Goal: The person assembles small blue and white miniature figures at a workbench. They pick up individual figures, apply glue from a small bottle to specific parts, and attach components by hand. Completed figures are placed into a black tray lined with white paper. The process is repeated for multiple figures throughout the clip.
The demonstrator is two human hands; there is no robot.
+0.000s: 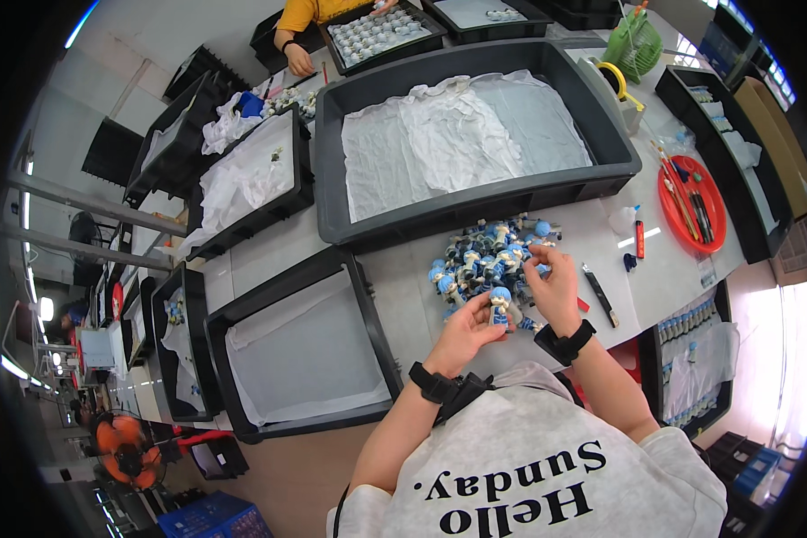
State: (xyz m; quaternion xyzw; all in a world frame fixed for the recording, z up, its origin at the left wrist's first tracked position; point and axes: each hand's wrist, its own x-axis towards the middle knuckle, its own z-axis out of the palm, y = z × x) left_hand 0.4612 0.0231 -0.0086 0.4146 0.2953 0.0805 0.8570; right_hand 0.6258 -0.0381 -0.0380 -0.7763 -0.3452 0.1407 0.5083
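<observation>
Left grip (460, 337) on blue-haired figurine (499, 310); head exposed above

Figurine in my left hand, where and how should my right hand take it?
Probably pinch the figurine by its rounded blue head, right hand coming from the right: the head sticks out uncovered, while the left hand holds the body lower down, from the left.

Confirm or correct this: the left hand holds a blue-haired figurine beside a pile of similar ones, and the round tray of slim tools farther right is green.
The tray's colour is wrong: the round tray is red, as the head view shows. The rest stands: the left hand holds a blue-haired figurine beside the pile.
</observation>
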